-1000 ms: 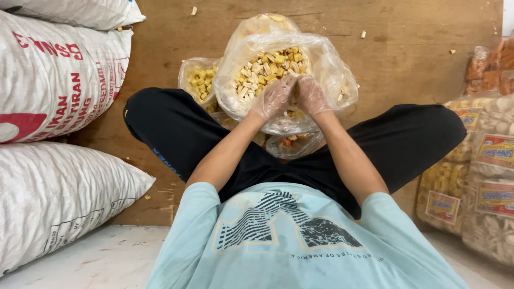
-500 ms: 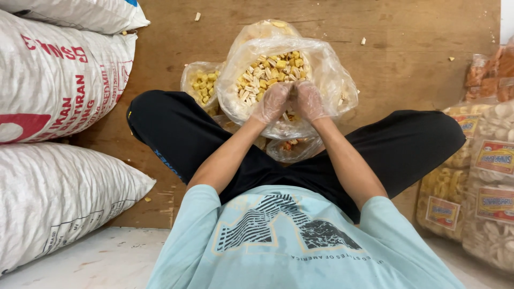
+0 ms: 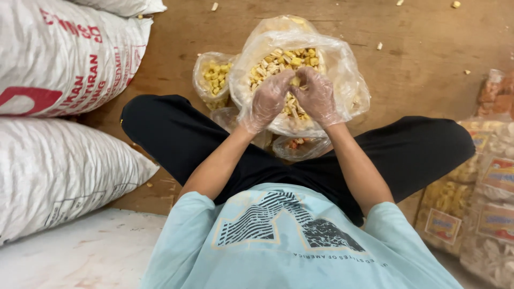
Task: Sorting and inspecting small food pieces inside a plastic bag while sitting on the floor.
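I have both hands up at the mouth of the big clear plastic bag [image 3: 342,80], which sits on the wooden floor [image 3: 417,69] between my crossed legs [image 3: 176,139]. My left hand [image 3: 269,99] and right hand [image 3: 317,95] are each inside a thin see-through glove, and the fingertips come together over the heap of pale yellow snack pieces [image 3: 278,61] inside the bag. Between them a single yellow piece [image 3: 295,82] is pinched — whether one hand or both has the hold, I cannot tell, since the fingers overlap there. Both hands are curled in, fingers narrow rather than spread.

Just to the left of the big bag stands a smaller clear bag [image 3: 213,77] of the same yellow pieces, touching it. Under my wrists lies another small bag [image 3: 300,147] with something orange and pale in it (too crumpled to make out).

On my left two large white woven sacks [image 3: 59,160] are stacked, the upper with red lettering. On my right, at the frame's edge, is a pile of packed snack bags [image 3: 487,208] with labels. A few loose crumbs [image 3: 379,46] are scattered on the floor beyond the bag. My light blue T-shirt [image 3: 300,246] fills the bottom of the view.
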